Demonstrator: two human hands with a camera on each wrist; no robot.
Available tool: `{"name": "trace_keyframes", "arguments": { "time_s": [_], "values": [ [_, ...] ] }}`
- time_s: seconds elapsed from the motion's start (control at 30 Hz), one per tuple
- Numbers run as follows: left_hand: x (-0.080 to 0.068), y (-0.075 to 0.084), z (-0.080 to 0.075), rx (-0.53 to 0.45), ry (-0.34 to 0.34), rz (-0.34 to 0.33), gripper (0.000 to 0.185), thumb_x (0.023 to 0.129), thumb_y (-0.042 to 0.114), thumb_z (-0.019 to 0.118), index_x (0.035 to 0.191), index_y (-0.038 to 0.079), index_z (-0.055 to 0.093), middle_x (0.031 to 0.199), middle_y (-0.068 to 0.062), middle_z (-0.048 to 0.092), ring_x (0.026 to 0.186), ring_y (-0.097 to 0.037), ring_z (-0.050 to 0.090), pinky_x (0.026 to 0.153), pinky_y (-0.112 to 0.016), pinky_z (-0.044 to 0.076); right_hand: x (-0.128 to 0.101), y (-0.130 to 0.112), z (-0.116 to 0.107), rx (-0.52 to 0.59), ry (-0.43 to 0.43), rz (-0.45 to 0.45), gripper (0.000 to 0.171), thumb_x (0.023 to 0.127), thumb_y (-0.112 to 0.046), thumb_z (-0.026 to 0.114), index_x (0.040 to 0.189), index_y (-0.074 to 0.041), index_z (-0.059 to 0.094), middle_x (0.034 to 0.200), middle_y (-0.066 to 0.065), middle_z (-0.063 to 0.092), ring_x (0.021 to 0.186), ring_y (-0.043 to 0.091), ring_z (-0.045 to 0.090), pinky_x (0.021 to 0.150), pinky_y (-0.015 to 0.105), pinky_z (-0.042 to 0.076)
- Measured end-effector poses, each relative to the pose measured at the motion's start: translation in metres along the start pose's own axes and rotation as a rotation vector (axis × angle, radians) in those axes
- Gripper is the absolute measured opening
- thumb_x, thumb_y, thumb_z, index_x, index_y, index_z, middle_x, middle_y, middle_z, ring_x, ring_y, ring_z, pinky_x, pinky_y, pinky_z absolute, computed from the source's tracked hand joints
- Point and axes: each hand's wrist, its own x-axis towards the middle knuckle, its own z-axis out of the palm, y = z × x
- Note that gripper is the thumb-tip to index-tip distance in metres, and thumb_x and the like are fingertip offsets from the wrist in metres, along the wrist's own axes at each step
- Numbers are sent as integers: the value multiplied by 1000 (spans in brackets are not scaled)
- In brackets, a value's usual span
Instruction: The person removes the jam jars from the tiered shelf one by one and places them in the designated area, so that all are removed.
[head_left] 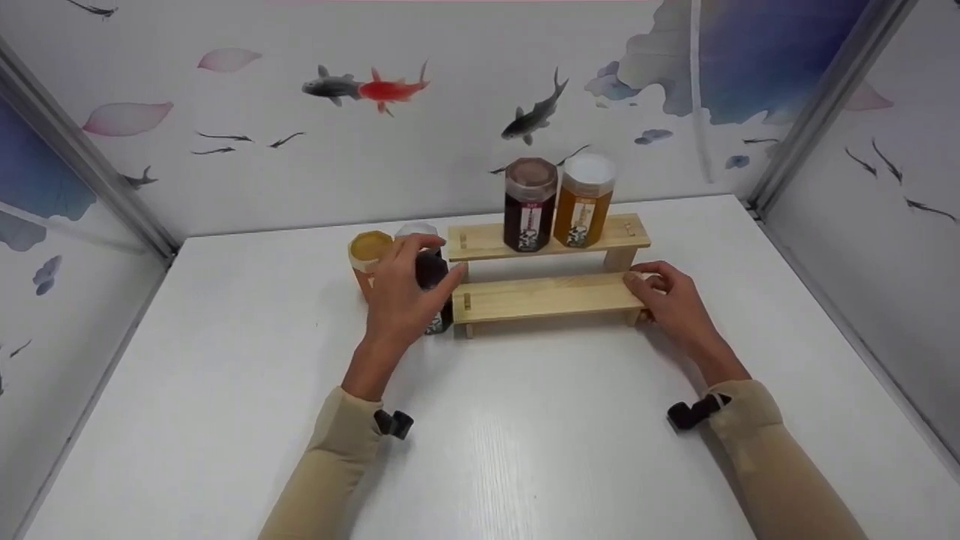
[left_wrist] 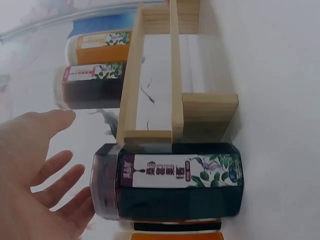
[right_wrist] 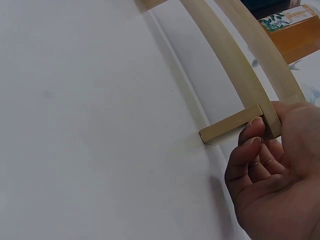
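A two-tier wooden shelf stands on the white table. A dark jar and an amber jar stand on its upper tier. Just left of the shelf a second dark jar stands on the table, with a second amber jar beside it. My left hand reaches over this dark jar; in the left wrist view my left hand has its fingers spread by the lid. My right hand grips the right end of the lower tier, thumb on the end piece.
Patterned wall panels with painted fish close in the table at the back and both sides. Bare white tabletop lies between the shelf and the near edge.
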Motion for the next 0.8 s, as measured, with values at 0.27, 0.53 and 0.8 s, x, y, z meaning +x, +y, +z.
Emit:
{"name": "trace_keyframes", "arguments": {
  "time_s": [0.27, 0.53, 0.8],
  "values": [
    [20, 20, 36, -72, -53, 47, 49, 100, 33, 80, 140, 11, 63, 139, -7, 65, 129, -26, 63, 111, -39, 55, 1, 3, 1, 22, 2, 11, 63, 105, -58, 64, 151, -15, 55, 99, 3, 60, 78, 8, 61, 65, 21, 53],
    [47, 37, 67, -193, -86, 34, 71, 99, 35, 80, 155, 8, 45, 151, -13, 54, 133, -28, 60, 108, -41, 56, 0, 2, -1, 0, 6, 16, 64, 105, -59, 63, 152, -16, 55, 102, 4, 61, 80, 9, 63, 67, 20, 54],
    [65, 45, 91, -251, -90, 3, 84, 97, 38, 83, 160, 9, 35, 156, -11, 49, 141, -24, 55, 116, -40, 52, -1, -1, 0, 1, 6, 26, 65, 105, -61, 63, 151, -15, 55, 107, 7, 62, 84, 10, 65, 69, 20, 55]
  ]
}}
